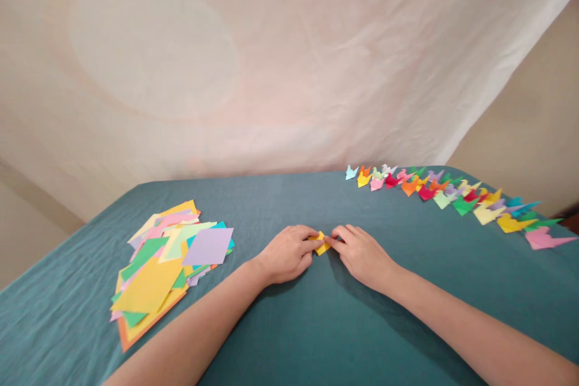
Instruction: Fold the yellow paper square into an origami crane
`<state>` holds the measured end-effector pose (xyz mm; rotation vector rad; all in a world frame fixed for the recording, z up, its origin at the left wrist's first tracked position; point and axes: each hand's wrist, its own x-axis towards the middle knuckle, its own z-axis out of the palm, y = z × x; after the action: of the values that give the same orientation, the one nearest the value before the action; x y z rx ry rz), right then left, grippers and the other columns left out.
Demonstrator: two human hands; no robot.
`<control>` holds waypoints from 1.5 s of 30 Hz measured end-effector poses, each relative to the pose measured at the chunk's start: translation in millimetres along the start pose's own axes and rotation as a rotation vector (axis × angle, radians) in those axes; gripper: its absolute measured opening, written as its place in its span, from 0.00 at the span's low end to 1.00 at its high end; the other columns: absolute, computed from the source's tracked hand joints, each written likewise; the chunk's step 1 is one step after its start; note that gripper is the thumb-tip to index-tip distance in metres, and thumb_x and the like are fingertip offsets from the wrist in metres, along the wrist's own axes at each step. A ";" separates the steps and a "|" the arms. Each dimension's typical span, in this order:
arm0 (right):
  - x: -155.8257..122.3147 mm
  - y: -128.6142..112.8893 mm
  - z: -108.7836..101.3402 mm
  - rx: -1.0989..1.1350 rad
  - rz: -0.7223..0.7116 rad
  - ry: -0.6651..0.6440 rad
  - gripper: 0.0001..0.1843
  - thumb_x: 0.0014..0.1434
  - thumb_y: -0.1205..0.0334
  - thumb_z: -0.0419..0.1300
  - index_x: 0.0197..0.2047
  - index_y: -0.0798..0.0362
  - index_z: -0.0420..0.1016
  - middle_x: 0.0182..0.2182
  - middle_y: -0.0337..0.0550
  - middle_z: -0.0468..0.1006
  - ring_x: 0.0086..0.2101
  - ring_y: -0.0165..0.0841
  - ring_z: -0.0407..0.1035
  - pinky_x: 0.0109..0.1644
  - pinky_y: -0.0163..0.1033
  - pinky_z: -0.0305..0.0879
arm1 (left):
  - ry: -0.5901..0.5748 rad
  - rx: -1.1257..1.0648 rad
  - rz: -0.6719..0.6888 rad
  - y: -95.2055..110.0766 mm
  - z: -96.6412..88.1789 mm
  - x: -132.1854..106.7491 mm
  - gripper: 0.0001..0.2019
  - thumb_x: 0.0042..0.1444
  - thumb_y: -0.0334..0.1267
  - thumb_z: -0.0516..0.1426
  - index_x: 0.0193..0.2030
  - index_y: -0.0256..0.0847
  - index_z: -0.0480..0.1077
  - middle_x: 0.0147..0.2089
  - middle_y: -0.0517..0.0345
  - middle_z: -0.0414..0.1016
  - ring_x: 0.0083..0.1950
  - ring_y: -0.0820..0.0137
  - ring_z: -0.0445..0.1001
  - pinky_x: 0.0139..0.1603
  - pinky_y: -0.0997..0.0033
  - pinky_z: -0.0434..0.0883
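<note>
A small folded piece of yellow paper (321, 248) lies on the teal cloth between my two hands. My left hand (289, 255) rests at its left side, the fingers closed over that edge and pressing it. From the right, my right hand (363, 258) holds the paper's right edge with closed fingertips. The fingers cover parts of the paper, so its full shape is hidden.
A loose pile of coloured paper sheets (151, 283) lies at the left, with a lilac sheet (208, 246) on top. Several folded paper birds (426, 193) stand in rows at the back right. A pale cloth (271, 60) hangs behind the table (271, 338).
</note>
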<state>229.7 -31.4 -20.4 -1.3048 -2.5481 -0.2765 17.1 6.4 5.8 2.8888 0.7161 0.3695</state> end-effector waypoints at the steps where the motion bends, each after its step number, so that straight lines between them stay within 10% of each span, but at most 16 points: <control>1: -0.4 0.0 0.1 0.004 0.006 0.000 0.15 0.60 0.71 0.52 0.49 0.53 0.70 0.39 0.46 0.69 0.37 0.35 0.61 0.41 0.40 0.57 | -0.007 0.000 0.008 -1.1 -0.2 -0.1 0.18 0.57 0.29 0.47 0.52 0.42 0.66 0.53 0.52 0.67 0.54 0.64 0.65 0.56 0.62 0.61; 45: -2.9 -3.5 2.4 -0.042 0.001 -0.054 0.18 0.61 0.71 0.50 0.53 0.54 0.67 0.41 0.47 0.68 0.38 0.37 0.60 0.41 0.41 0.59 | -0.221 0.118 0.090 5.3 -28.5 -5.4 0.24 0.52 0.24 0.49 0.55 0.50 0.64 0.57 0.55 0.66 0.57 0.65 0.65 0.58 0.61 0.58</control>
<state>228.1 -35.0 -23.7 -1.3468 -2.5994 -0.2993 7.2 1.4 33.2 3.0147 0.5917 0.0156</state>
